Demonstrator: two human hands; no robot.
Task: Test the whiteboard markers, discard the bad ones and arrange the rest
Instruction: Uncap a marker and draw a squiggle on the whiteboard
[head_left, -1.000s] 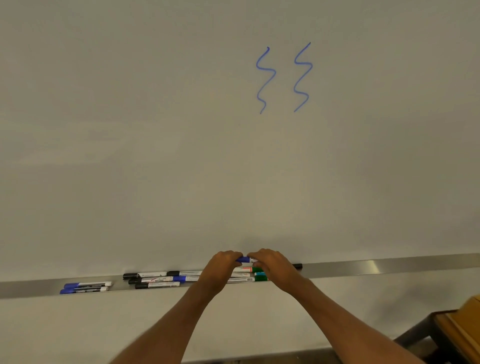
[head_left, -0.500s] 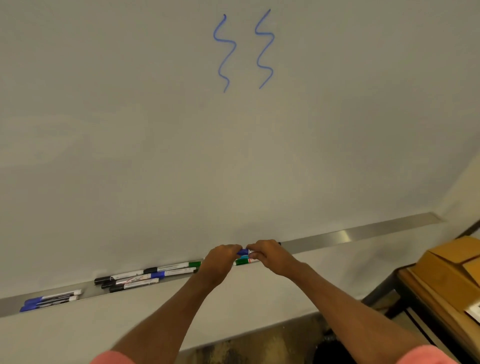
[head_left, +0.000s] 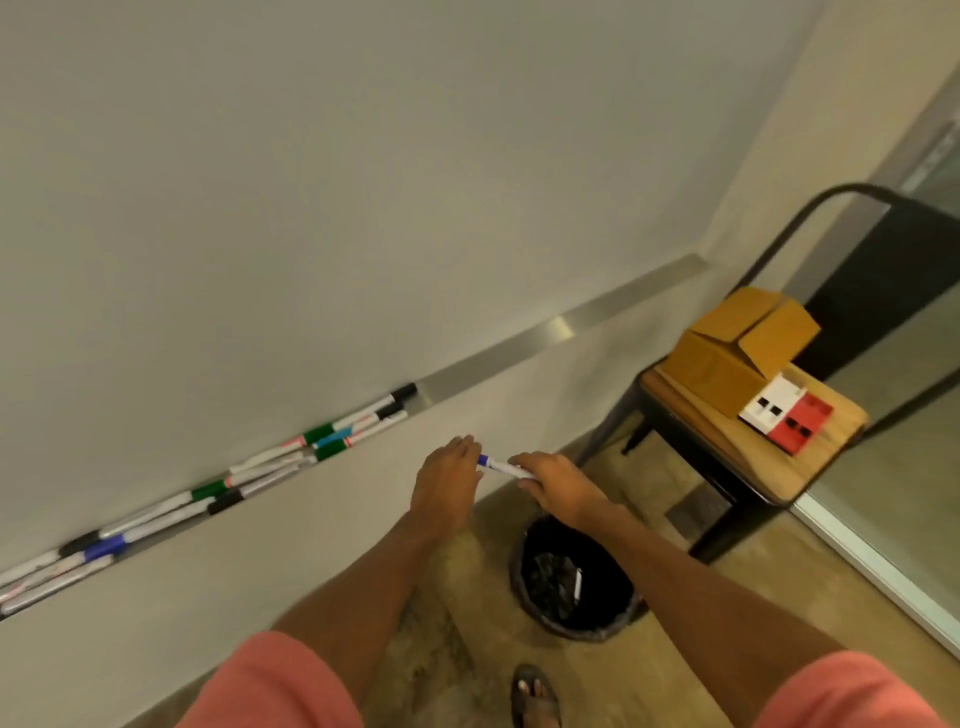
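Blue cap and white barrel mark out the marker (head_left: 501, 466), held level in the air between both hands, out from the wall and over the floor. The right hand (head_left: 558, 483) curls its fingers over the barrel end and grips it. The left hand (head_left: 447, 480) meets the cap end at its thumb side with fairly straight fingers. The thumb is hidden, so whether it pinches the cap cannot be told. Holding both ends suits pressing a cap home. Just below stands a black bin (head_left: 587, 630) with a pale stick, perhaps a marker, inside, so this one is probably judged bad and bound there. The other markers (head_left: 332, 436) lie jumbled in the metal tray (head_left: 519, 353), not yet arranged. To the right, a chair (head_left: 753, 467) bears a cardboard box (head_left: 737, 358) and a red and white box (head_left: 784, 415).
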